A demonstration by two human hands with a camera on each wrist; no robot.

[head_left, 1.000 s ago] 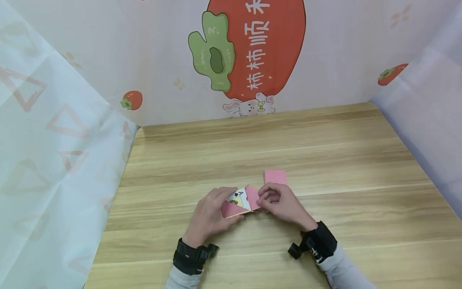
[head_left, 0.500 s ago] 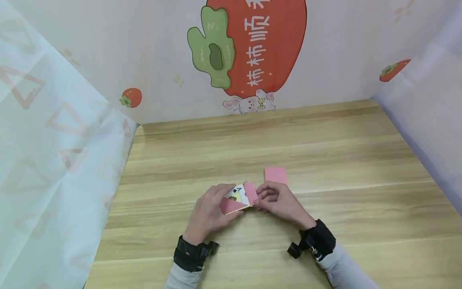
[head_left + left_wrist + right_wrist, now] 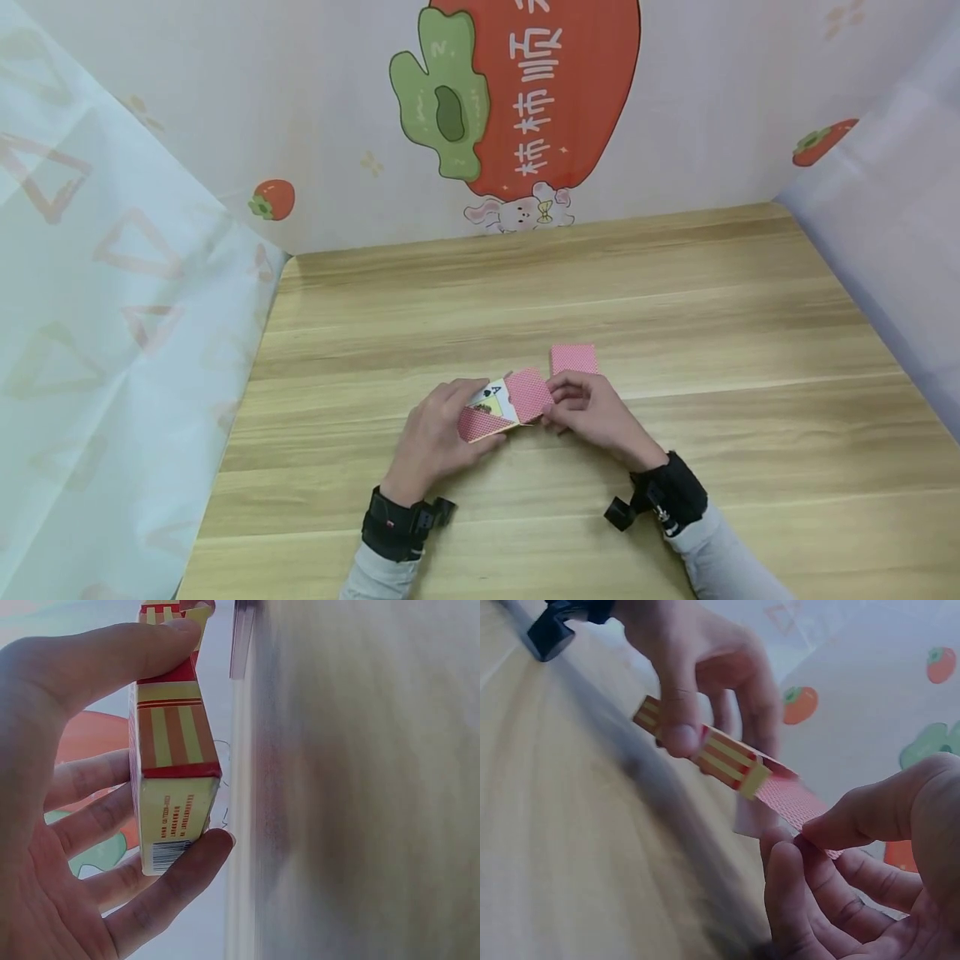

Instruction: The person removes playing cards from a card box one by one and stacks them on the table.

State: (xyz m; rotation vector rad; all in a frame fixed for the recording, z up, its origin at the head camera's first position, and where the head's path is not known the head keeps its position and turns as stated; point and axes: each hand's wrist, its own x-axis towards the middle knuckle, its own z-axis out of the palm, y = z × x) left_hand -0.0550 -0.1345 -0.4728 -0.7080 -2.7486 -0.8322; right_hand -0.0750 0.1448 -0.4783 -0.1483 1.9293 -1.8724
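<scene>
A playing card box [image 3: 487, 414] with an ace of spades on its face is held tilted in my left hand [image 3: 432, 437]. Thumb and fingers grip its sides; in the left wrist view, its striped side and barcoded end [image 3: 174, 825] show. Out of the box's right end reaches a thin pink-patterned piece [image 3: 529, 394], a card or a flap, I cannot tell which. My right hand [image 3: 596, 414] pinches its outer edge between thumb and fingers. At the box's end, the right wrist view shows a small yellow tab [image 3: 756, 782] and a pale flap [image 3: 754, 816].
Just behind my right hand, a pink-patterned stack [image 3: 573, 358] lies on the wooden table [image 3: 375, 317], partly covered by the fingers. Printed cloth [image 3: 337, 125] hangs at the back and along both sides.
Over the last half second my right hand has shifted slightly right, and more of the pink-patterned piece shows beyond the box. My left hand has barely moved.
</scene>
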